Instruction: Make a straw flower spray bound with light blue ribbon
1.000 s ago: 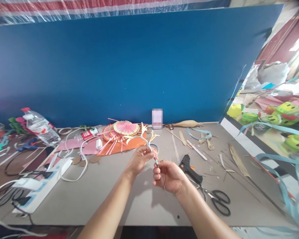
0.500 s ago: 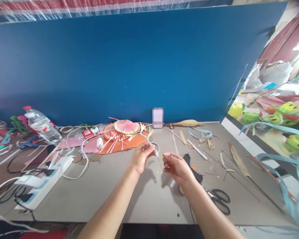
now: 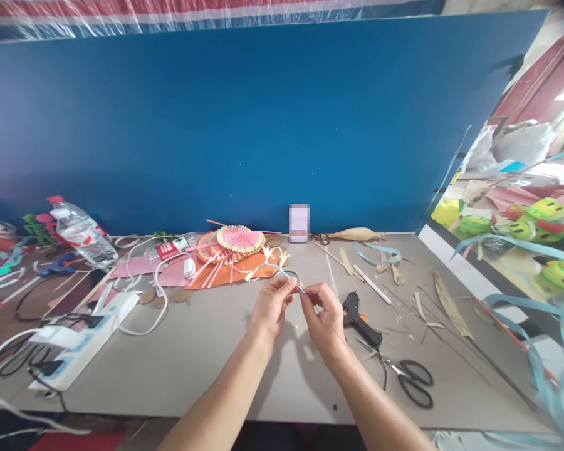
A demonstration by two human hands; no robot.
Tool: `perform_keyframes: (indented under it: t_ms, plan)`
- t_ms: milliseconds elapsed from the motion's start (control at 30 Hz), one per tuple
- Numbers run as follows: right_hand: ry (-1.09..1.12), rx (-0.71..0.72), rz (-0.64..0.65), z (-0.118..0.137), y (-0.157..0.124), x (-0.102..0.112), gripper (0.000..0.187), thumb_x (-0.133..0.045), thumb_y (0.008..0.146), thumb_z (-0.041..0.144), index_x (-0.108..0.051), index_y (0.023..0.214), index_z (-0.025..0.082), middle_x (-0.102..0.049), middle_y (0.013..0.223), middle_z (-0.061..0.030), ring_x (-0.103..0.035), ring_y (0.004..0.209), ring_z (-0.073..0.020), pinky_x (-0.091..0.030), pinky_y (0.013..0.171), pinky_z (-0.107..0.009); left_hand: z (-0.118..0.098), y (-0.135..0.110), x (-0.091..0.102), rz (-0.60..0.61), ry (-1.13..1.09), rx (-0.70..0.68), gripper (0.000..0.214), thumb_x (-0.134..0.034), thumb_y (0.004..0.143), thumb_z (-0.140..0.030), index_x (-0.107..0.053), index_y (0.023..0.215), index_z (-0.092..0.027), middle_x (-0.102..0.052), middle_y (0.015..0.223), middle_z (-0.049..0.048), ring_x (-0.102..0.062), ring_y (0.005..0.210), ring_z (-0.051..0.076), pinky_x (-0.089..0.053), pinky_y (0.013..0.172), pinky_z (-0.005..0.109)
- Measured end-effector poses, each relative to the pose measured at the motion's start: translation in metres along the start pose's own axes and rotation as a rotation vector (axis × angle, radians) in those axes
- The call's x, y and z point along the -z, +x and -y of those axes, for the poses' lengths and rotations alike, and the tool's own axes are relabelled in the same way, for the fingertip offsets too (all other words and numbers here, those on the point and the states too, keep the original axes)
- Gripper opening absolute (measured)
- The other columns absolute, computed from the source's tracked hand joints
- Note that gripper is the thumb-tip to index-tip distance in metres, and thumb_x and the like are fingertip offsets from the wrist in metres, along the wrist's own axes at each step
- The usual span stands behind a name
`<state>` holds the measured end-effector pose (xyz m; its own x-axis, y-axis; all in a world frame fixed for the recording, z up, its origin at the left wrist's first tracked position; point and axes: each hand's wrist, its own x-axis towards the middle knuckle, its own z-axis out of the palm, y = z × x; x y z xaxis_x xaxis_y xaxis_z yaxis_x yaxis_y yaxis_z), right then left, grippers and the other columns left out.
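My left hand (image 3: pixel 271 308) pinches a thin branching stem (image 3: pixel 281 269) wrapped in light blue, with pale cream tufts at its tips pointing away from me. Close by on the right, my right hand (image 3: pixel 324 316) is closed, thumb and finger pinching the near end of a light blue strip (image 3: pixel 301 289) at the stem. The fingers hide most of that join. Just beyond my fingertips, a dark-rimmed ring (image 3: pixel 295 274) shows in part. A black glue gun (image 3: pixel 361 321) lies right of my right hand, and black-handled scissors (image 3: pixel 413 379) lie nearer to me.
Pink folded paper fans (image 3: pixel 239 243) rest on orange paper at the back. A white power strip (image 3: pixel 94 341) with cables and a plastic bottle (image 3: pixel 82 232) occupy the left. Dried leaves, twigs, a white pen-like stick (image 3: pixel 372 285) and blue ribbon (image 3: pixel 380 255) lie right. A blue board (image 3: pixel 282 125) stands behind.
My right hand has come left and up to meet my left hand and now pinches at the stem. The tufted stem tips have swung left, and the glue gun is more exposed.
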<state>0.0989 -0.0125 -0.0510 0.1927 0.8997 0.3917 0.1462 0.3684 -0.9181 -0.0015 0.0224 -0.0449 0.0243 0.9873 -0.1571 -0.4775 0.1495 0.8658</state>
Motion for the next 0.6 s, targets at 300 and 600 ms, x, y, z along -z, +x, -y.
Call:
perform_keyframes:
  t_ms: [300, 600]
  plan:
    - [0.72, -0.581, 0.179, -0.0068, -0.0033, -0.0062, 0.022, -0.061, 0.068, 0.035, -0.049, 0.064, 0.017, -0.047, 0.058, 0.0031, -0.039, 0.043, -0.0068, -0.036, 0.048, -0.023, 0.0103, -0.0016, -0.001, -0.048, 0.093, -0.146, 0.022, -0.066, 0.061, -0.032, -0.052, 0.059, -0.015, -0.061, 0.059, -0.0011, -0.053, 0.058, 0.01, -0.039, 0.057, 0.023]
    - [1.179, -0.947, 0.057, -0.0029, -0.0103, -0.0102, 0.013, -0.061, 0.067, 0.025, -0.051, 0.073, 0.018, -0.036, 0.053, 0.007, -0.024, 0.038, -0.0034, -0.025, 0.036, -0.016, 0.01, -0.0045, -0.0012, -0.005, 0.292, -0.308, 0.017, -0.061, 0.067, -0.031, -0.055, 0.064, -0.016, -0.063, 0.064, 0.0008, -0.057, 0.062, 0.012, -0.044, 0.062, 0.024]
